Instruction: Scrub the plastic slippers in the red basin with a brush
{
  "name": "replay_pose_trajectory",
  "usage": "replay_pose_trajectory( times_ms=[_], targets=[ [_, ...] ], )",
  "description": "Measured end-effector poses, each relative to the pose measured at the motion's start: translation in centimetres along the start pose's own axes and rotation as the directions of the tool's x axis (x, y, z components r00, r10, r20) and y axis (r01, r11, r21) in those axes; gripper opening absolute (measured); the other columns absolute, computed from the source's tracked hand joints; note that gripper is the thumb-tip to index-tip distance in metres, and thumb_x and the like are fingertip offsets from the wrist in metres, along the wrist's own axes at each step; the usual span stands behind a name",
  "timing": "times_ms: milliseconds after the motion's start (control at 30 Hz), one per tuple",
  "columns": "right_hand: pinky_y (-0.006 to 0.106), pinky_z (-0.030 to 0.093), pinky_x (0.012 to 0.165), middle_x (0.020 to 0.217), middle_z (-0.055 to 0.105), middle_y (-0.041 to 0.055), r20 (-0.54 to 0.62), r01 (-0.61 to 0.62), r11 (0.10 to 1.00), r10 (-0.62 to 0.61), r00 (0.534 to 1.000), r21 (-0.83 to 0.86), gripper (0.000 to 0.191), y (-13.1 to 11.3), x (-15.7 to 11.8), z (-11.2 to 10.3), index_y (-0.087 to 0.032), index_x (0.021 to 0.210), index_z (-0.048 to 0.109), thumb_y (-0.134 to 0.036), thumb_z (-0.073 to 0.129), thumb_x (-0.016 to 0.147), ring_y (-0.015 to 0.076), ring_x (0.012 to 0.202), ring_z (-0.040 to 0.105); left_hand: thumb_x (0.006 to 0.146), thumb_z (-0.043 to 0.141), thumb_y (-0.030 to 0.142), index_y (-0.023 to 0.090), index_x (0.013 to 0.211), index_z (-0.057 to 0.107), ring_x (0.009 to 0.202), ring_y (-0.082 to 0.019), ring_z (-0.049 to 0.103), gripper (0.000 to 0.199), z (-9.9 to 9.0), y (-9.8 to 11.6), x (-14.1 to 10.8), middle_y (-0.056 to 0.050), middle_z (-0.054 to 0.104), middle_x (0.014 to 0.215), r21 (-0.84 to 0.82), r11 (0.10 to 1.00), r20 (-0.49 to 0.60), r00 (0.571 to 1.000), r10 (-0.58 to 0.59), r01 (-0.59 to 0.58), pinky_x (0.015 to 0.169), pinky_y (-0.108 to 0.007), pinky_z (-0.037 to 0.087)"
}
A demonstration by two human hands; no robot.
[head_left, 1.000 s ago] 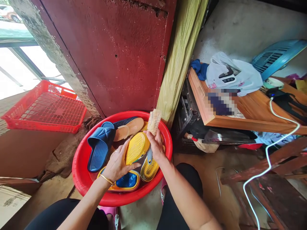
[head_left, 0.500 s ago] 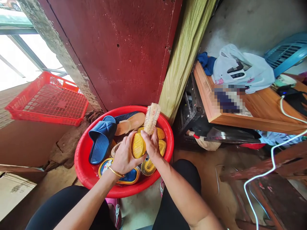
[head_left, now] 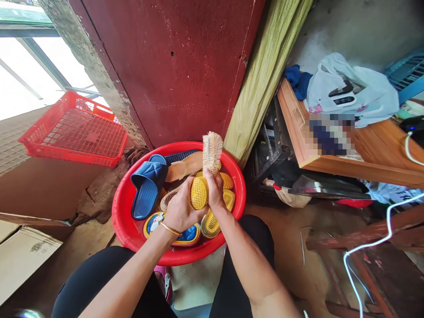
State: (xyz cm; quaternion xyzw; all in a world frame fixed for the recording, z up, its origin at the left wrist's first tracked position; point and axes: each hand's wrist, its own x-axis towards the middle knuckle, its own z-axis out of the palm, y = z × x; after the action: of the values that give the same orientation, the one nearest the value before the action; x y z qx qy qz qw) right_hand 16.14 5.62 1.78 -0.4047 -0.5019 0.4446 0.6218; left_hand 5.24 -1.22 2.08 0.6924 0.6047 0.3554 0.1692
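Note:
Over a red basin (head_left: 120, 229), my left hand (head_left: 182, 207) is wrapped round a yellow shoe (head_left: 199, 193), its zigzag sole facing up. My right hand (head_left: 214, 187) grips a brush (head_left: 212, 151) with pale bristles, held upright, and rests against the shoe's right side. In the basin lie a blue slipper (head_left: 148, 185) at the left, a tan sandal (head_left: 185, 166) at the back, a blue shoe with a yellow rim (head_left: 188, 235) at the front, and yellow soles (head_left: 212, 223) at the right. The hands partly hide the middle of the basin.
A red plastic crate (head_left: 76, 132) is at the left, above a cardboard box (head_left: 28, 251). At the right stands a wooden table (head_left: 377, 143) with a white plastic bag (head_left: 354, 90). A white cable (head_left: 389, 225) hangs at the far right. Behind the basin is a dark red door (head_left: 185, 88).
The view has shifted, so the surroundings appear further right or left than before. The brush now stands more upright, and my right hand has closed in beside the shoe.

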Motion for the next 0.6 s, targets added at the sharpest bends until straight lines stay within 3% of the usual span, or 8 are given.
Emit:
replay_pose_trajectory(
  times_ms=[100,233,300,367,433,500,533,600],
  targets=[
    [0.040,0.045,0.108,0.117,0.071,0.0058,0.025,0.001,0.999,-0.002,1.000,0.040,0.042,0.5,0.1,0.2,-0.020,0.117,0.065,-0.052,0.054,0.091,0.0224,0.111,0.063,0.068,0.075,0.041,0.019,0.139,0.041,0.106,-0.033,0.072,0.082,0.1,-0.3,0.0,-0.011,0.070,0.120,-0.008,1.000,0.007,1.000,0.002,-0.002,0.091,-0.042,0.056],
    [0.039,0.049,0.105,0.118,0.071,0.0063,-0.030,-0.067,0.998,0.067,0.997,-0.020,0.037,0.7,-0.3,0.5,-0.021,0.110,0.065,-0.052,0.059,0.090,0.0219,0.111,0.064,0.071,0.075,0.053,0.017,0.144,0.039,0.112,-0.035,0.068,0.090,-1.0,-1.5,0.3,-0.016,0.066,0.128,0.052,0.996,0.054,0.997,0.062,-0.065,0.095,-0.047,0.055],
    [0.037,0.056,0.093,0.110,0.073,0.0056,-0.019,-0.139,0.990,0.138,0.990,-0.035,0.036,0.3,-0.4,0.3,-0.022,0.107,0.063,-0.053,0.064,0.087,0.0215,0.102,0.068,0.072,0.073,0.060,0.016,0.147,0.037,0.120,-0.036,0.064,0.094,-2.5,-2.3,0.7,-0.018,0.062,0.133,0.067,0.990,0.053,0.991,0.119,-0.123,0.102,-0.050,0.052],
    [0.031,0.061,0.073,0.100,0.075,0.0038,0.038,-0.203,0.979,0.203,0.978,-0.001,0.039,-0.3,-0.2,-0.5,-0.023,0.108,0.061,-0.054,0.068,0.085,0.0198,0.087,0.072,0.073,0.073,0.061,0.019,0.151,0.035,0.131,-0.037,0.056,0.096,-4.5,-3.2,1.3,-0.016,0.057,0.142,0.091,0.986,-0.070,0.987,0.144,-0.137,0.110,-0.053,0.045],
    [0.024,0.056,0.054,0.093,0.075,0.0023,0.063,-0.239,0.970,0.237,0.970,0.039,0.041,-1.1,0.2,-2.1,-0.024,0.111,0.059,-0.055,0.068,0.085,0.0168,0.072,0.072,0.075,0.075,0.058,0.020,0.155,0.030,0.141,-0.039,0.045,0.099,-6.3,-4.6,2.1,-0.016,0.046,0.154,0.139,0.987,-0.237,0.965,0.111,-0.079,0.117,-0.057,0.038],
    [0.020,0.050,0.045,0.090,0.075,0.0017,0.008,-0.256,0.964,0.256,0.967,0.067,0.042,-1.6,0.9,-4.1,-0.024,0.111,0.059,-0.055,0.068,0.085,0.0140,0.061,0.069,0.076,0.073,0.058,0.015,0.157,0.025,0.148,-0.045,0.033,0.103,-7.5,-6.7,2.9,-0.020,0.035,0.162,0.201,0.978,-0.346,0.938,0.028,0.045,0.119,-0.063,0.030],
    [0.019,0.048,0.043,0.088,0.075,0.0016,-0.035,-0.267,0.960,0.271,0.962,0.084,0.042,-1.8,1.2,-5.1,-0.024,0.110,0.059,-0.055,0.069,0.084,0.0130,0.058,0.068,0.077,0.071,0.059,0.013,0.156,0.026,0.150,-0.048,0.027,0.102,-7.8,-8.0,3.2,-0.022,0.032,0.163,0.221,0.970,-0.356,0.934,-0.020,0.105,0.119,-0.066,0.026],
    [0.019,0.047,0.043,0.086,0.075,0.0016,-0.105,-0.296,0.946,0.310,0.945,0.130,0.041,-1.9,1.6,-7.0,-0.023,0.108,0.060,-0.054,0.071,0.083,0.0121,0.055,0.066,0.083,0.063,0.059,0.011,0.154,0.030,0.150,-0.049,0.026,0.092,-7.7,-10.6,3.6,-0.025,0.033,0.162,0.227,0.959,-0.280,0.954,-0.104,0.170,0.116,-0.068,0.031]
  ],
)
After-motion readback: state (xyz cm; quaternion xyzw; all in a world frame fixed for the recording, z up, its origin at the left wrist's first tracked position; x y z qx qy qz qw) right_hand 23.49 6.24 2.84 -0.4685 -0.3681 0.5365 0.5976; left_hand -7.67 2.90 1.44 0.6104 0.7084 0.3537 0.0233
